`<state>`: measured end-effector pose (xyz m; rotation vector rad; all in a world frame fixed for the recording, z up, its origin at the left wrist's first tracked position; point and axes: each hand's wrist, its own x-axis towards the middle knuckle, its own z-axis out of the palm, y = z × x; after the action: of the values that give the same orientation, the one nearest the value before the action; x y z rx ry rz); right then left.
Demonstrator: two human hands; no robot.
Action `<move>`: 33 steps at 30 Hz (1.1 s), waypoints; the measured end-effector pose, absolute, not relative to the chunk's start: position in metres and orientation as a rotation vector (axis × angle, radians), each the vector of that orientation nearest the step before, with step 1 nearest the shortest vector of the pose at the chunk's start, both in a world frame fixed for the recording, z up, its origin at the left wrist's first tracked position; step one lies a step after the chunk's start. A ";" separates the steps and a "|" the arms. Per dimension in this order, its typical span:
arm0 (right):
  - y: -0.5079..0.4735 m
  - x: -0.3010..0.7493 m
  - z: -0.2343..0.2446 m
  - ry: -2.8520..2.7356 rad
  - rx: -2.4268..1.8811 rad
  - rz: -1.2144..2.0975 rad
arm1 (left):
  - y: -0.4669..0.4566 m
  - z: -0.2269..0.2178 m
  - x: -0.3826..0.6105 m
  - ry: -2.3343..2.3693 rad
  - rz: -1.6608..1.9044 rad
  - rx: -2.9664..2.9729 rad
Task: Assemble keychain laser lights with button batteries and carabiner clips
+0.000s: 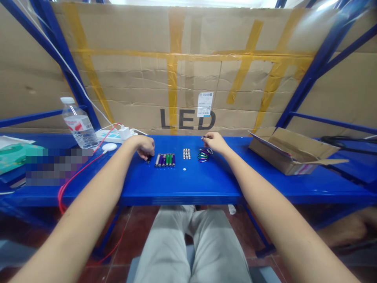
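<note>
My left hand [146, 147] is closed, fingers pointing down at the tabletop over a small black piece [148, 160], mostly hidden by the fingers. Just right of it lies a neat row of small metal tubes [166, 160], silver, purple and green, like mini torches. My right hand [214, 141] is closed in a pinch at the back of the table, with a tiny dark item [203, 138] at its fingertips, too small to name. Below that hand is a pile of coloured carabiners [204, 155]. Between the hands, silver button cells [186, 153] stand in rows.
A blue table [176, 186] carries everything. An open cardboard box [290, 151] stands right. To the left are a water bottle [79, 124], a power strip [110, 136] and a red cable [69, 182]. A small white disc [184, 169] lies near the middle. Large cardboard [141, 86] walls the back.
</note>
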<state>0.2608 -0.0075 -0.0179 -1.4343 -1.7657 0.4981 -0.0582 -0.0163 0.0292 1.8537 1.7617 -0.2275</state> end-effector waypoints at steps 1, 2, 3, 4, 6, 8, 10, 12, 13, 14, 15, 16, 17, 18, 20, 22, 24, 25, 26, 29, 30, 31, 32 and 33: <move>-0.008 0.261 -0.018 -1.769 -1.443 0.498 | -0.018 0.030 -0.058 1.740 -0.223 1.834; -0.008 0.261 -0.018 -1.772 -1.449 0.498 | -0.019 0.031 -0.057 1.720 -0.219 1.818; -0.008 0.261 -0.018 -1.773 -1.453 0.498 | -0.020 0.032 -0.056 1.702 -0.218 1.810; -0.008 0.261 -0.018 -1.776 -1.456 0.495 | -0.021 0.032 -0.056 1.686 -0.221 1.808; -0.009 0.261 -0.018 -1.782 -1.456 0.488 | -0.022 0.033 -0.054 1.665 -0.227 1.821; -0.009 0.260 -0.018 -1.783 -1.456 0.489 | -0.023 0.033 -0.052 1.651 -0.240 1.836; -0.010 0.260 -0.018 -1.780 -1.456 0.498 | -0.023 0.032 -0.051 1.637 -0.251 1.839; -0.010 0.260 -0.018 -1.777 -1.454 0.509 | -0.024 0.032 -0.051 1.626 -0.249 1.835; -0.010 0.260 -0.018 -1.776 -1.453 0.515 | -0.024 0.032 -0.050 1.625 -0.242 1.830; -0.010 0.260 -0.018 -1.774 -1.452 0.521 | -0.025 0.032 -0.050 1.627 -0.232 1.824; -0.010 0.260 -0.018 -1.772 -1.451 0.527 | -0.025 0.032 -0.051 1.630 -0.218 1.817; -0.010 0.260 -0.019 -1.773 -1.447 0.531 | -0.026 0.032 -0.051 1.634 -0.205 1.809; -0.010 0.259 -0.019 -1.776 -1.441 0.532 | -0.026 0.032 -0.052 1.640 -0.195 1.803; -0.011 0.259 -0.019 -1.781 -1.431 0.533 | -0.026 0.033 -0.053 1.649 -0.189 1.802; -0.013 0.256 -0.018 -1.795 -1.390 0.541 | -0.023 0.034 -0.054 1.688 -0.183 1.837; -0.016 0.251 -0.016 -1.812 -1.320 0.580 | -0.019 0.035 -0.053 1.773 -0.130 1.955; -0.022 0.244 -0.014 -1.833 -1.221 0.667 | -0.014 0.034 -0.048 1.851 0.088 2.161; -0.024 0.240 -0.012 -1.840 -1.167 0.723 | -0.013 0.033 -0.044 1.836 0.280 2.276; -0.027 0.236 -0.011 -1.845 -1.121 0.771 | -0.013 0.032 -0.039 1.752 0.500 2.373; -0.032 0.227 -0.009 -1.832 -1.046 0.864 | -0.020 0.025 -0.016 1.209 0.873 2.479; -0.033 0.226 -0.009 -1.827 -1.032 0.885 | -0.024 0.022 -0.008 1.093 0.919 2.478; -0.034 0.224 -0.010 -1.823 -1.017 0.907 | -0.028 0.019 0.000 1.018 0.963 2.478; -0.035 0.224 -0.010 -1.820 -0.999 0.932 | -0.032 0.015 0.008 0.977 1.004 2.484; -0.035 0.224 -0.011 -1.820 -0.979 0.962 | -0.035 0.012 0.015 0.956 1.032 2.493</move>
<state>0.2241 -0.0351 -0.0109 -0.9790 -1.8200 0.9616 0.0145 -0.0353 0.0118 2.4931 0.9558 1.0324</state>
